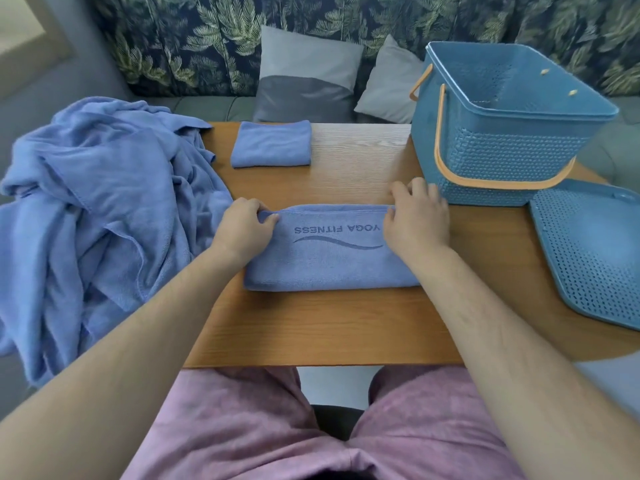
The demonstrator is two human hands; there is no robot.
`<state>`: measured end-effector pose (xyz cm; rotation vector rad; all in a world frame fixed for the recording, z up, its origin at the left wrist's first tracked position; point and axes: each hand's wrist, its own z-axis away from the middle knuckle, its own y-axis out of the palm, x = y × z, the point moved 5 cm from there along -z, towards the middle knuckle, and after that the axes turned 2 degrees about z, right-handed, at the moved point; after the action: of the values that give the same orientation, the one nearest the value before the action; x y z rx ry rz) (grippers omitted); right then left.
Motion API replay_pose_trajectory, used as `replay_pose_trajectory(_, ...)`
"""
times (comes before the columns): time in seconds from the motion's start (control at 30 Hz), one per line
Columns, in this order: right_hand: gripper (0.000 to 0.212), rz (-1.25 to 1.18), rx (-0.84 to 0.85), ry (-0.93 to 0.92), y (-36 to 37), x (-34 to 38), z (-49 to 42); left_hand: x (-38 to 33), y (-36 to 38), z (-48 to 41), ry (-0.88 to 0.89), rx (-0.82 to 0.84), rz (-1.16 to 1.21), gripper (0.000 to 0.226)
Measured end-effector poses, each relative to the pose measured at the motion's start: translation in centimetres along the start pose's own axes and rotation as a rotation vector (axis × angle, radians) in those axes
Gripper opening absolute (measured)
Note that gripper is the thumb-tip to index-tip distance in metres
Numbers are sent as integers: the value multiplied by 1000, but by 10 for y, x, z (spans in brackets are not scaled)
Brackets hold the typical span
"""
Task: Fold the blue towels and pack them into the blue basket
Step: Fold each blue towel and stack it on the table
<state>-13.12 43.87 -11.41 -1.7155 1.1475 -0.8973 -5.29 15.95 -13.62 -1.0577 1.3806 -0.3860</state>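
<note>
On my feed the long folded blue microfibre towel printed "YOGA FITNESS" lies flat across the middle of the wooden table, its lettering upside down to me and a wavy line under it. The left hand sits at the towel's far left corner, thumb and curled fingers pinching the edge there. The right hand is at the far right corner, fingers curled over the end and the thumb on the cloth, gripping that edge. Both forearms cross the towel's near corners. Beyond the towel, toward the far side of the table, lies a small square folded blue towel, well apart from both hands. Left of the left hand, a heap of loose blue towels spills over the table's left edge. The blue perforated plastic basket stands at the far right, just beyond the right hand, tilted so that I see into it, with its orange handle hanging down the near wall. Its blue perforated lid lies flat near the right edge. Behind the table are grey cushions against a leaf-print backrest.
</note>
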Motion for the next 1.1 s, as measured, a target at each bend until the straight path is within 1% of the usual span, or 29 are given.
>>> replay_pose_trajectory(0.07,23,-145,-13,-164,5,29,4,2,1,-1,3,14,4,20)
replay_pose_trajectory(0.13,21,-287,52,-248,20,50,11,1,-1,-1,-4,17,30,18)
replay_pose_trajectory(0.27,22,-370,59,-227,39,53,17,-2,-4,1,-34,29,75,19)
replay_pose_trajectory(0.43,24,-342,68,-232,44,50,14,-13,-9,2,27,9,114,16)
replay_pose_trajectory(0.6,23,-349,57,-222,45,50,14,-2,-4,0,-152,-66,317,15)
replay_pose_trajectory(0.73,24,-353,57,-219,43,50,15,0,-7,2,-155,-118,367,15)
replay_pose_trajectory(0.8,30,-337,59,-202,42,50,16,0,-8,5,-97,-140,312,14)
replay_pose_trajectory(0.9,41,-255,108,-194,40,52,16,-8,-8,7,138,-208,5,11)
replay_pose_trajectory(0.93,43,-232,127,-189,40,52,14,-10,-5,7,183,-195,-42,11)
replay_pose_trajectory(0.97,43,-205,141,-181,39,50,12,-12,-3,7,193,-161,-36,11)
replay_pose_trajectory(1.03,42,-126,145,-164,36,42,6,-12,1,6,152,-104,22,12)
replay_pose_trajectory(1.1,36,-64,140,-138,31,26,-2,-7,3,4,111,-91,32,13)
